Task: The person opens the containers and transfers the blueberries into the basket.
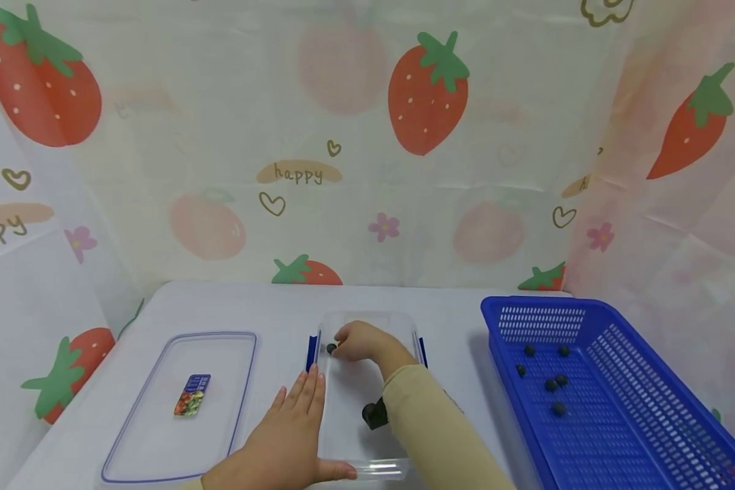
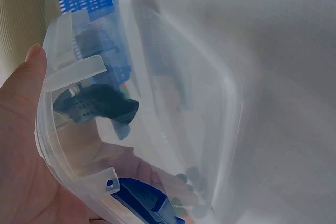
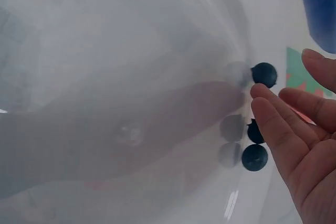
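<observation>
A clear plastic box (image 1: 367,469) with blue side latches (image 1: 312,352) stands in the middle of the table. My left hand (image 1: 288,435) lies along its left side, fingers straight, thumb over the near rim. In the left wrist view, the thumb and palm touch the box's end. Reaching into the box, my right hand (image 1: 361,342) is at the far left, beside a small dark ball (image 1: 331,348). The right wrist view shows its fingertips at several dark balls (image 3: 254,157), thumb held apart. Beside the right sleeve is a dark thing (image 1: 376,413) whose kind I cannot tell.
A clear lid (image 1: 153,435) with a blue edge and a colourful label (image 1: 192,395) lies at left. On the right stands a blue perforated basket (image 1: 625,401) with several dark balls (image 1: 559,409) in it. Strawberry-print cloth (image 1: 367,224) hangs behind the table.
</observation>
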Demonstrator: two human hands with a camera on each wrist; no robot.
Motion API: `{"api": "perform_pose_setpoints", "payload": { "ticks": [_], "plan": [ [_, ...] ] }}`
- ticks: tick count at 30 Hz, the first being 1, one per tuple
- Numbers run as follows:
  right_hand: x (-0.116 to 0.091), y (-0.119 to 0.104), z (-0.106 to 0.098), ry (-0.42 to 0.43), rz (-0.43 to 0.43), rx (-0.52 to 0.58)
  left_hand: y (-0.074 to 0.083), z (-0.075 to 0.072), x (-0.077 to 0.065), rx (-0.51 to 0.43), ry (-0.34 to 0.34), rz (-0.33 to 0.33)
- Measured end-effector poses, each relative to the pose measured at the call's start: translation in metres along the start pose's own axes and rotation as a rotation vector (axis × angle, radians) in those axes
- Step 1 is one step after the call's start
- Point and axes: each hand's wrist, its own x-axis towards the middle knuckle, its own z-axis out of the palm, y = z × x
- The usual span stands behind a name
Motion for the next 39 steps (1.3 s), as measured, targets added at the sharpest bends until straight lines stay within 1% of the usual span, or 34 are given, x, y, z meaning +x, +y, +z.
{"api": "perform_pose_setpoints", "payload": {
  "ticks": [2,12,16,23,25,28,31,33,36,39],
  "plan": [
    [0.001,0.000,0.001,-0.006,0.004,0.017,0.000,0.000,0.000,0.000,0.006,0.001],
    [0.000,-0.004,0.002,-0.021,-0.029,-0.018,-0.001,-0.001,0.000,0.001,0.010,-0.003],
    [0.002,-0.002,0.004,-0.021,-0.045,0.016,-0.001,-0.001,-0.001,-0.007,0.017,-0.007],
    [0.001,-0.002,0.004,-0.058,-0.072,0.106,-0.001,-0.001,-0.001,-0.007,0.015,-0.007],
    [0.000,-0.003,0.004,-0.059,-0.068,0.150,-0.001,0.000,-0.001,-0.008,0.015,-0.004],
    [-0.001,-0.005,0.002,-0.052,-0.064,0.250,-0.001,0.000,-0.001,-0.009,0.016,-0.001],
    [-0.002,-0.008,-0.001,-0.049,-0.067,0.340,-0.001,0.000,0.000,-0.007,0.007,-0.003],
    [-0.002,-0.010,-0.004,-0.044,-0.071,0.370,-0.001,-0.001,0.000,-0.005,-0.004,-0.006],
    [-0.002,-0.011,-0.010,-0.034,-0.067,0.384,0.000,-0.001,0.000,-0.007,-0.013,-0.007],
    [-0.005,-0.012,-0.018,-0.026,-0.068,0.436,0.000,0.000,0.000,-0.010,-0.015,-0.010]
  ]
}}
